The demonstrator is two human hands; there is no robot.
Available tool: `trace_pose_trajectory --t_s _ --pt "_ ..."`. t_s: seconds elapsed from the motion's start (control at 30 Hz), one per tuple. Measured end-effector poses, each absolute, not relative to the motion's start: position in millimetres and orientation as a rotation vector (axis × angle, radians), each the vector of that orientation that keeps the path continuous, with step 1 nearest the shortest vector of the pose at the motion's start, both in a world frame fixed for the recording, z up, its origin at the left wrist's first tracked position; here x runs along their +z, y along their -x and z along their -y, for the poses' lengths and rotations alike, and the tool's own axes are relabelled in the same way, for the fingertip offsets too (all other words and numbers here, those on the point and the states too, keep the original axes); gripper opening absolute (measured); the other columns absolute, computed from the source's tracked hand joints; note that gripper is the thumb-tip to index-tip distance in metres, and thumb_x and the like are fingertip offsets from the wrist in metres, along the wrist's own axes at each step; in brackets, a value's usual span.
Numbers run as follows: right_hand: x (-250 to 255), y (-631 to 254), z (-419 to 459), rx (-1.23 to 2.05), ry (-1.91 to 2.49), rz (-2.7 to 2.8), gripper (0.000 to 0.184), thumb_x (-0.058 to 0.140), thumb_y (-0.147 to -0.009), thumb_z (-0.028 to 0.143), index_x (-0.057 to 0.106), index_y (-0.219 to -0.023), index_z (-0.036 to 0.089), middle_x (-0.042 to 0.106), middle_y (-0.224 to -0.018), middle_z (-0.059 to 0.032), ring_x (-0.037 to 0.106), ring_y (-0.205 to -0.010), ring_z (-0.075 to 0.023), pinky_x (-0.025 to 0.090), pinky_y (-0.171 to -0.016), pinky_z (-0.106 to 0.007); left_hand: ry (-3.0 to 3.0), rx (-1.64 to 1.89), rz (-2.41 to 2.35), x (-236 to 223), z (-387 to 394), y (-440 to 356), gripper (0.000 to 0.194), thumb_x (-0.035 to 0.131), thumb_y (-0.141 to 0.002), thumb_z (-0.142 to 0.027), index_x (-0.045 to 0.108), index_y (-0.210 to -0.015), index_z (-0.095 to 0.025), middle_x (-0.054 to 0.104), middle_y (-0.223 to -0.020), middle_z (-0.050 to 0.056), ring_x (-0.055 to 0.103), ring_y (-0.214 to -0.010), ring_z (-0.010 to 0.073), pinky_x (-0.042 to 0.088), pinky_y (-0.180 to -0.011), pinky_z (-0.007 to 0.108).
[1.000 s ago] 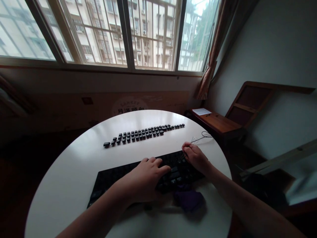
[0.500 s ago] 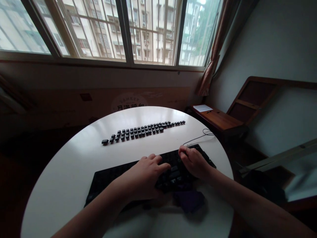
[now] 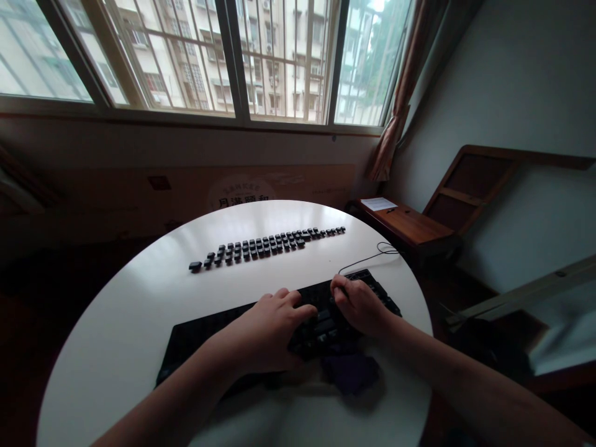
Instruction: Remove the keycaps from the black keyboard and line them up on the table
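Note:
A black keyboard [image 3: 195,338] lies slantwise across the near part of the round white table. My left hand [image 3: 279,323] rests over its middle, thumb and index finger stretched out and apart, palm down on the keys. Above the right-hand keys, my right hand [image 3: 356,304] is closed in a pinch; what its fingers hold is hidden. A bunched dark purple cloth [image 3: 354,372] lies at the keyboard's near edge, below both hands. Beyond the keyboard, many loose black keycaps [image 3: 254,248] stand in slanting rows.
The white table [image 3: 107,347] has a curved edge all round. A thin black cable [image 3: 361,264] runs from the keyboard's back to a loop near the right edge. Right of the table stands a wooden bench [image 3: 419,220] with white paper [image 3: 379,203] on it. Windows are ahead.
The whole view has shifted slightly. Both hands keep nearly the same places on the keyboard, and the keycap rows look unchanged.

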State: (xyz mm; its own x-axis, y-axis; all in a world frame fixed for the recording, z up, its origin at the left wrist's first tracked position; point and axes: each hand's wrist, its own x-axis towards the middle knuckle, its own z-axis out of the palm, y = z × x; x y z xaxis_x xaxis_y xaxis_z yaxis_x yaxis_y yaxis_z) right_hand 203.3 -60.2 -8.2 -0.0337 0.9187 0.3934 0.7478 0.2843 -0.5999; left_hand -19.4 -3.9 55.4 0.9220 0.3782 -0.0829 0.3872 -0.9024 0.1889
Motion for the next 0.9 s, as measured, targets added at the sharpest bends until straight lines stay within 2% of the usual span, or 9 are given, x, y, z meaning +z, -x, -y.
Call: trace_pose_trajectory --t_s 0.13,0.3,0.37,0.43,0.5,0.57,0.7,0.9 --pt "-10.5 -208.9 56.5 0.453 1.448 1.609 0.018 0.04 -0.09 0.022 0.049 -0.075 0.021 0.043 -0.056 0.004 0.042 -0.05 -0.0116 0.033 -0.052 -0.024 -2.878 -0.045 -0.572 53.9 2.4 19.6 0.062 0.077 -0.062 -0.039 0.06 -0.121 -0.029 0.059 -0.106 0.008 0.055 -0.096 0.0301 0.046 -0.077 0.038" --pt "-17.7 -213.1 52.1 0.669 1.274 1.21 0.019 0.038 -0.091 0.033 0.043 -0.077 0.022 0.036 -0.054 0.0062 0.035 -0.044 -0.0106 0.029 -0.042 -0.021 -2.875 -0.039 -0.563 52.9 1.6 20.8 0.06 0.076 -0.064 -0.044 0.061 -0.12 -0.028 0.06 -0.107 0.009 0.055 -0.097 0.0297 0.046 -0.078 0.037" --pt "-17.2 -211.9 55.9 0.619 1.246 1.236 0.019 0.04 -0.092 0.033 0.044 -0.077 0.022 0.038 -0.053 0.0059 0.036 -0.045 -0.0107 0.03 -0.043 -0.022 -2.852 -0.022 -0.602 53.3 1.8 18.6 0.057 0.073 -0.068 -0.052 0.061 -0.119 -0.027 0.06 -0.106 0.009 0.055 -0.097 0.029 0.046 -0.079 0.037" --pt "-14.0 -209.2 63.3 0.514 1.232 1.372 0.019 0.041 -0.092 0.032 0.048 -0.077 0.022 0.04 -0.054 0.005 0.038 -0.047 -0.0108 0.032 -0.047 -0.023 -2.814 0.057 -0.728 53.7 2.3 14.2 0.05 0.06 -0.08 -0.059 0.062 -0.115 -0.023 0.061 -0.103 0.01 0.056 -0.096 0.0284 0.046 -0.079 0.038" --pt "-9.2 -205.5 72.1 0.423 1.184 1.559 0.021 0.042 -0.093 0.033 0.05 -0.079 0.022 0.044 -0.056 0.0035 0.04 -0.048 -0.0113 0.034 -0.05 -0.024 -2.775 0.167 -0.847 53.8 3.0 8.8 0.047 0.045 -0.09 -0.059 0.061 -0.112 -0.021 0.062 -0.101 0.01 0.056 -0.096 0.0279 0.045 -0.08 0.04" --pt "-3.6 -201.2 79.5 0.357 1.099 1.755 0.023 0.041 -0.094 0.038 0.052 -0.082 0.022 0.051 -0.062 0.0006 0.046 -0.052 -0.0129 0.037 -0.053 -0.027 -2.741 0.233 -0.859 53.1 3.7 4.6 0.044 0.037 -0.096 -0.055 0.059 -0.109 -0.019 0.062 -0.101 0.01 0.056 -0.095 0.0267 0.046 -0.08 0.04" --pt "8.8 -192.2 86.0 0.273 0.978 1.897 0.03 0.035 -0.096 0.042 0.053 -0.084 0.022 0.055 -0.068 -0.0024 0.052 -0.059 -0.0153 0.041 -0.059 -0.029 -2.652 0.29 -0.737 49.6 1.9 2.6 0.032 0.032 -0.1 -0.042 0.054 -0.099 -0.02 0.061 -0.099 0.007 0.057 -0.088 0.0215 0.046 -0.076 0.035" --pt "23.7 -184.9 89.0 0.197 0.959 1.96 0.016 0.038 -0.096 0.024 0.052 -0.086 0.022 0.054 -0.069 0.0 0.048 -0.056 -0.0124 0.039 -0.057 -0.026 -2.541 0.378 -0.635 49.1 -3.9 5.9 0.032 0.03 -0.1 -0.043 0.05 -0.089 -0.02 0.06 -0.087 0.004 0.055 -0.078 0.0192 0.045 -0.068 0.031"
